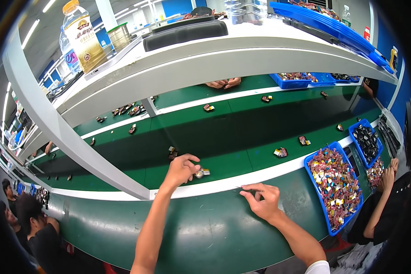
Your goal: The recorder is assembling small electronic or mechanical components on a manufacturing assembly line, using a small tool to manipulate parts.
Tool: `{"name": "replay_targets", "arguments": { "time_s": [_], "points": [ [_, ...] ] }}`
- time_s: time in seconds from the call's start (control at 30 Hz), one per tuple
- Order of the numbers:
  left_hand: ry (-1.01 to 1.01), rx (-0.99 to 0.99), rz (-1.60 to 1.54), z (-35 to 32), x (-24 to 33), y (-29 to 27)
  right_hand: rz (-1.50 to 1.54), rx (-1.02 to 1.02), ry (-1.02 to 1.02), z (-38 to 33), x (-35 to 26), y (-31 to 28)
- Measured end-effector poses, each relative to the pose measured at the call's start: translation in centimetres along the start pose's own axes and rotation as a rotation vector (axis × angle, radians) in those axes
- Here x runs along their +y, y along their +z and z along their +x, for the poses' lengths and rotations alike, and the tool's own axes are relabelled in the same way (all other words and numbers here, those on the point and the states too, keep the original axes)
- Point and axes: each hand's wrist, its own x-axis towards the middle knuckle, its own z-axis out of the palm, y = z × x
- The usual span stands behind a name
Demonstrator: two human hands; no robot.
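My left hand [181,170] reaches over the green conveyor belt [223,166], thumb and index finger apart. Just beside its fingertips lies a small electronic part [203,172] with silver and yellow patches. Behind that hand sits another small dark part [172,153] with a pale patch. My right hand [263,200] hovers over the green worktable [205,228], near the white rail [214,187]. Its thumb and index finger close toward each other, and a thin dark tip pokes out at them, too small to name.
A blue tray [309,176] heaped with small wired parts stands on the right, beside a second blue tray [351,130] of black pieces. More parts [281,152] dot the belt. A white shelf [223,61] and its slanting post [77,137] rise ahead. Other people sit at both sides.
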Motion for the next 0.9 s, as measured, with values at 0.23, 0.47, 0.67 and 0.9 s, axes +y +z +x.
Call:
{"name": "replay_targets", "arguments": {
  "time_s": [0.23, 0.47, 0.67, 0.9],
  "points": [
    [-0.033, -0.004, -0.413, -2.8, 0.1, 7.3, 0.633, -0.044, 0.73, 0.7, -0.9, -0.9],
    [-0.002, -0.084, -0.619, -3.8, -0.3, 11.6, 0.679, 0.07, 0.688, 0.3, 0.3, -0.2],
    [0.072, -0.059, -0.657, -4.0, -0.6, 12.5, 0.586, 0.104, 0.7, 0.1, 0.9, -0.4],
    [0.124, -0.039, -0.626, -4.1, -0.7, 13.1, 0.507, 0.115, 0.671, -0.3, 1.7, -0.7]
  ]
}}
